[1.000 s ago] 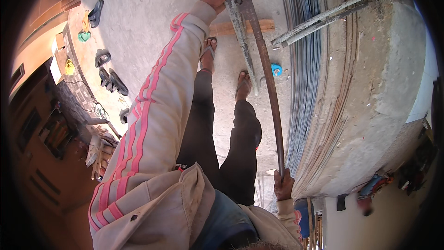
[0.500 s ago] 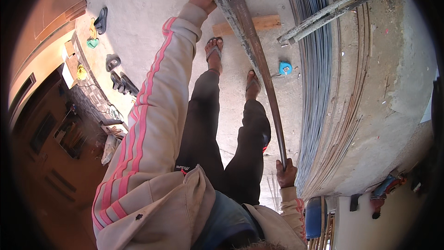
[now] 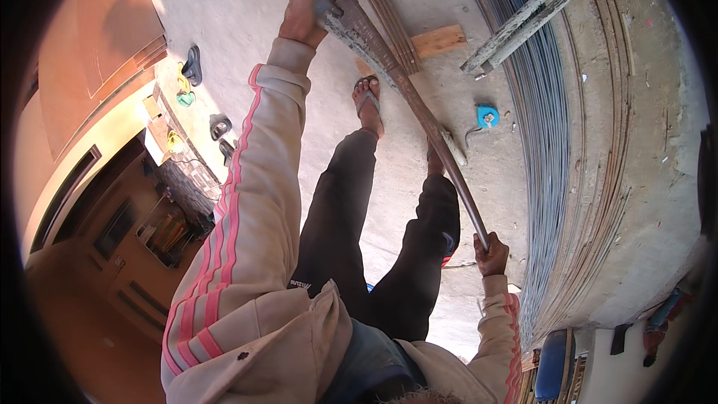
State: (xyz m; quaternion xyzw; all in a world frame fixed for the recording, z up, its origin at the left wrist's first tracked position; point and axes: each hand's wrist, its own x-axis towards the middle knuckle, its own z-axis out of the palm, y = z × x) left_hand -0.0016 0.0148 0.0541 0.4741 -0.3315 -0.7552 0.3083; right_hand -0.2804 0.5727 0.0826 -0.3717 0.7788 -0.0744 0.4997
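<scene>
A long steel lever tool (image 3: 419,108) slants across the front of me. It pairs a brown bar, which tapers to a round handle, with a paint-worn grey bar beside it. My left hand (image 3: 305,13) is closed around its thick top end, where a thin rod sticks out past the fingers. My right hand (image 3: 491,256) grips the narrow lower end of the brown bar. Behind the tool, several brown steel rods (image 3: 385,11) end over a wooden plank (image 3: 440,41) on the floor. What sits inside the left hand's grip is partly hidden.
Long grey rebar (image 3: 542,105) lies in a bundle on the right, with a worn metal bar frame (image 3: 535,15) across it. A blue tape measure (image 3: 488,116) is on the concrete near my right foot. Sandals (image 3: 191,66) lie at left by a doorway.
The tool's top end has swung left with my left hand, uncovering the brown rods on the plank. My right hand appears a little farther right and higher. The whole view has shifted.
</scene>
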